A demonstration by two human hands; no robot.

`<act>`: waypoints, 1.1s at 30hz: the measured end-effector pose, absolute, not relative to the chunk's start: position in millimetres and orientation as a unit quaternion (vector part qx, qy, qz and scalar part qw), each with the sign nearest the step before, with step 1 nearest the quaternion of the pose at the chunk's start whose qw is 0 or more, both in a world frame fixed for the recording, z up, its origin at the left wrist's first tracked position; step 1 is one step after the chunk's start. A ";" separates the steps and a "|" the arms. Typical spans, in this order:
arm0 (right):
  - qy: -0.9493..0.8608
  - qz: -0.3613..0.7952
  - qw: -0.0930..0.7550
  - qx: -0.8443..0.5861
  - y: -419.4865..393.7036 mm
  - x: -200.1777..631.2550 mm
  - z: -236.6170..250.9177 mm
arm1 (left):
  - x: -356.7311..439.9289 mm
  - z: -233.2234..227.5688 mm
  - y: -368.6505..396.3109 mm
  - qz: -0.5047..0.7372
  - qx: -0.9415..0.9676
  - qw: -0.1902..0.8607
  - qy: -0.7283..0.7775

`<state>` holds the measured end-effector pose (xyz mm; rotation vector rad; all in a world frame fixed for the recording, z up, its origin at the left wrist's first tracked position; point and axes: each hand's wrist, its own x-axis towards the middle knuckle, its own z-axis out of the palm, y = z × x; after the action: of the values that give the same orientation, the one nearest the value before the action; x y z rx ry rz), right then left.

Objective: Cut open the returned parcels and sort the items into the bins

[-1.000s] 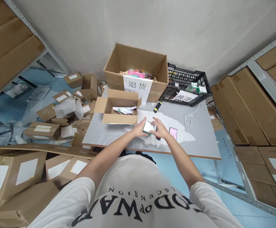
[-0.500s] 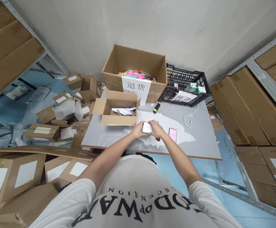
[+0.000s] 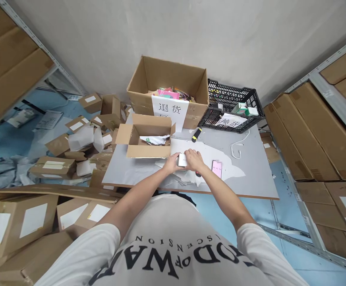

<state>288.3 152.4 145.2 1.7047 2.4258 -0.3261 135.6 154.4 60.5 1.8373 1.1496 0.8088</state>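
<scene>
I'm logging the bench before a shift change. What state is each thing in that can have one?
small white box: shut, held between left hand and right hand
small carton: flaps open, paper inside
big carton: open, part filled
phone: screen lit, lying flat
black crate: open-topped, small boxes inside

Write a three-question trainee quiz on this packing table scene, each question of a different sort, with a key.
1. True or false: both hands hold the small white box over the grey table.
2. Which lies nearest the right hand? A. pink-screened phone B. black plastic crate C. large open cardboard carton with a white paper sign
3. Fill in: the small open cardboard box lies beyond the ___ hand.

Key: 1 true; 2 A; 3 left.
</scene>
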 end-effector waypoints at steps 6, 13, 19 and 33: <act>0.810 -0.081 0.068 0.577 140.5 285.5 143.7 | 138.6 58.7 154.1 0.318 0.735 0.382 0.461; 0.834 -0.128 0.031 0.535 145.8 297.9 137.9 | 137.4 57.7 150.2 0.315 0.728 0.395 0.463; 0.825 -0.208 -0.011 0.525 150.1 316.3 129.2 | 133.7 58.0 148.4 0.301 0.734 0.412 0.448; 0.709 -0.266 -0.110 0.643 118.3 312.6 109.8 | 139.6 51.7 132.2 0.307 0.715 0.399 0.485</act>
<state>312.6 118.3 109.8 2.1757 2.3999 -0.9004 139.6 132.2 51.7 1.8101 1.2266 0.7782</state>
